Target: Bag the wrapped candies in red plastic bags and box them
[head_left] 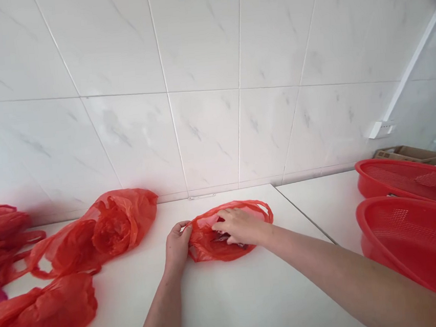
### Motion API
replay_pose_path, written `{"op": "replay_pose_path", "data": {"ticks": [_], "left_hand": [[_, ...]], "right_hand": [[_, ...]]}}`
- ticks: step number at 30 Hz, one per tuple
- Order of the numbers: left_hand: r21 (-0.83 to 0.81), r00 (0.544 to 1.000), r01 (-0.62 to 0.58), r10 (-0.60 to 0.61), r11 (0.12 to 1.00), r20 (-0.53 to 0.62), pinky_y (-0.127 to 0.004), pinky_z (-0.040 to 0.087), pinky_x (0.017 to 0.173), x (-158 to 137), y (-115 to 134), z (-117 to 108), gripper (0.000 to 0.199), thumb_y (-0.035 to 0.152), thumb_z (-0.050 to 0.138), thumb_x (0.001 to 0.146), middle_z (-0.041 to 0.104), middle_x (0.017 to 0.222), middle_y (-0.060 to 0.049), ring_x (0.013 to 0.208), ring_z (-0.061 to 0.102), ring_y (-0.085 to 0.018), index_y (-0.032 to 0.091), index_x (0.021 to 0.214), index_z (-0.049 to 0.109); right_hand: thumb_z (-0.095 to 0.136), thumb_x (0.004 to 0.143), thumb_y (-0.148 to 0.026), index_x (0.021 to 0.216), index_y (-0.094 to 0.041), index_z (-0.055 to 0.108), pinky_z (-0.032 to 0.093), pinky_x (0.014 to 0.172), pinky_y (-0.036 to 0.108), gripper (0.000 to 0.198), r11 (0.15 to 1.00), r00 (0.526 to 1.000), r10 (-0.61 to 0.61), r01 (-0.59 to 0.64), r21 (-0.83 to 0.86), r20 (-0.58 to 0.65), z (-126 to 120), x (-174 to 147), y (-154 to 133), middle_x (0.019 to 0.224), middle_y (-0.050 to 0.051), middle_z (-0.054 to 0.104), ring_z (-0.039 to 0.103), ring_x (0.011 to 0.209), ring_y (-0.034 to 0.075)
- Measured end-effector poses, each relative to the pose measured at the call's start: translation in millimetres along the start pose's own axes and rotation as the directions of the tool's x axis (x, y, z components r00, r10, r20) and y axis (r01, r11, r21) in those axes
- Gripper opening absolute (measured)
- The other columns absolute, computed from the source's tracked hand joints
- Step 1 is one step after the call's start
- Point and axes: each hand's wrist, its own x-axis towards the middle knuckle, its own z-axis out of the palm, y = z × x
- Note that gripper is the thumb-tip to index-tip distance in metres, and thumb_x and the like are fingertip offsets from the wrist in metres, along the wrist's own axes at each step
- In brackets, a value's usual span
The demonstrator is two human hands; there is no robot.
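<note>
A red plastic bag (207, 249) lies on the white table in front of me with its mouth spread open. My left hand (177, 244) pinches the left rim of this bag between thumb and fingers. Inside the mouth is my right hand (239, 224), thumb and fingers apart, just over some small dark, shiny items (222, 237). What these items are is too small to make out, and the hand partly covers them. One loop handle of the bag (269, 212) sticks out at the right, beyond my right wrist.
Several red plastic bags stand and lie at the left, including a bulging one (112, 230) and a nearer one (58, 312). At the right are two red perforated baskets (369, 215), with a cardboard box (413, 155) behind. A tiled wall (208, 138) closes off the table's back.
</note>
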Motion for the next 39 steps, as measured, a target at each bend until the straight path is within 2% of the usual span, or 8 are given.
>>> {"op": "replay_pose_path", "data": {"ticks": [6,10,14,20,25,30,34,39], "left_hand": [[-0.008,1.000,0.003,-0.003,1.000,0.017,-0.023,0.043,0.049,2,-2,1,0.036,0.048,0.061,0.073,0.062,0.063,0.001,0.051,0.056,-0.014,0.017,0.092,0.059],[-0.030,1.000,-0.019,0.019,0.999,0.023,-0.027,0.048,0.059,-1,-2,0,0.044,0.050,0.061,0.075,0.067,0.079,-0.003,0.065,0.062,-0.017,0.018,0.104,0.057],[-0.025,0.998,-0.063,0.063,0.998,0.014,-0.031,0.050,0.072,-7,1,-2,0.062,0.047,0.067,0.072,0.066,0.092,-0.005,0.083,0.064,-0.021,0.019,0.124,0.048],[-0.235,0.962,0.013,0.052,0.972,0.269,-0.029,0.051,0.068,-13,13,-1,0.076,0.038,0.073,0.069,0.064,0.108,-0.009,0.087,0.064,-0.020,0.022,0.133,0.035],[-0.236,0.998,-0.046,0.037,0.971,-0.042,-0.021,0.040,0.048,-8,41,-1,0.059,0.036,0.073,0.066,0.065,0.084,-0.004,0.057,0.054,-0.010,0.015,0.115,0.048],[-0.298,0.974,-0.172,0.116,0.939,-0.196,-0.021,0.042,0.052,-10,83,-3,0.050,0.035,0.076,0.062,0.064,0.089,-0.005,0.063,0.056,-0.010,0.016,0.102,0.052],[-0.294,0.947,-0.277,0.208,0.915,-0.244,-0.025,0.048,0.065,-12,109,-2,0.044,0.031,0.075,0.063,0.061,0.090,-0.003,0.075,0.059,-0.013,0.017,0.100,0.054],[0.293,0.861,-0.365,0.441,0.883,-0.255,-0.028,0.047,0.064,-16,131,8,0.025,0.028,0.064,0.074,0.062,0.084,-0.001,0.071,0.057,-0.014,0.022,0.098,0.062]], "right_hand": [[0.051,0.089,-0.025,0.111,-0.027,0.060,0.044,0.093,0.037,0.025,0.959,0.910,0.262,-0.207,0.194,-0.322,0,-46,8,0.119,0.005,0.054,0.052,0.107,0.021],[0.049,0.086,-0.027,0.122,-0.021,0.052,0.035,0.102,0.046,0.036,0.866,0.614,0.491,-0.419,0.272,-0.618,13,-74,12,0.131,0.011,0.043,0.040,0.123,0.026],[0.062,0.075,-0.040,0.129,-0.017,0.041,0.037,0.098,0.043,0.062,0.622,0.427,0.782,-0.499,0.603,-0.454,36,-85,24,0.132,0.015,0.043,0.039,0.123,0.029],[0.056,0.079,-0.053,0.065,-0.019,0.049,0.039,0.055,0.028,0.037,0.303,0.472,0.875,-0.354,0.885,-0.111,24,-74,41,0.064,0.000,0.052,0.049,0.060,0.016],[0.069,0.072,-0.048,0.056,-0.018,0.046,0.035,0.050,0.023,0.041,-0.058,0.597,0.799,0.194,0.979,-0.071,-30,-51,53,0.058,-0.003,0.047,0.043,0.054,0.011],[0.080,0.063,-0.033,0.079,-0.017,0.067,0.044,0.062,0.020,0.027,0.019,0.472,0.850,0.415,0.910,-0.233,-63,-38,65,0.074,-0.001,0.059,0.054,0.069,0.010],[0.078,0.067,-0.037,0.096,-0.021,0.070,0.048,0.072,0.023,0.034,0.193,0.311,0.900,0.347,0.918,-0.307,-65,-32,72,0.097,0.002,0.065,0.059,0.089,0.015],[0.075,0.070,-0.041,0.104,-0.024,0.067,0.049,0.077,0.027,0.038,0.209,0.299,0.900,0.342,0.916,-0.317,-61,-25,74,0.106,0.004,0.065,0.059,0.100,0.019]]}}
